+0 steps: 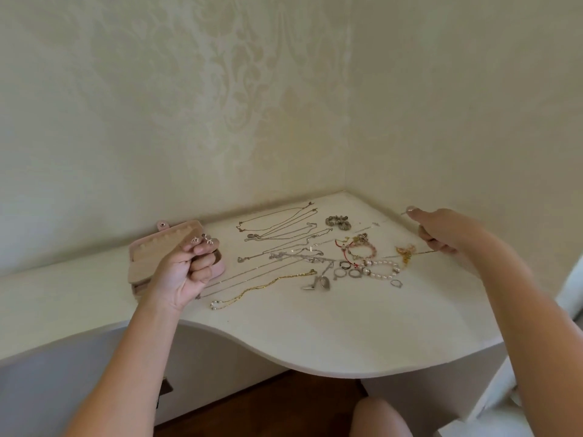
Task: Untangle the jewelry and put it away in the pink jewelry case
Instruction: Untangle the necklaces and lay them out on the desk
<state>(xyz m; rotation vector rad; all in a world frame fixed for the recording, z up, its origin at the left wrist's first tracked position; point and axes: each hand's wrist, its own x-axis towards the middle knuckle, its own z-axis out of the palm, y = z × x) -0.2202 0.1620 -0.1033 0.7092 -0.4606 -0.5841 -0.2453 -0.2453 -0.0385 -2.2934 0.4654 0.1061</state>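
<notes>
The pink jewelry case (148, 258) lies open at the left of the white corner table (315, 335). My left hand (186, 272) hovers over it, fingers curled, pinching small silver earrings (205, 240) at the fingertips. My right hand (441, 230) is at the far right near the wall, pinching a thin silver piece (405, 212) between fingertips. Several thin silver chains (284, 228) lie spread out in the middle, with a gold chain (262, 287) nearer me. Rings (347, 272), a pearl bracelet (383, 270) and beaded bracelets (362, 247) lie to the right.
Patterned cream walls meet in a corner right behind the table. The table's front edge curves toward me. A gold pendant piece (405, 252) lies just under my right hand. A dark wooden floor (268, 405) and my knee (378, 417) show below.
</notes>
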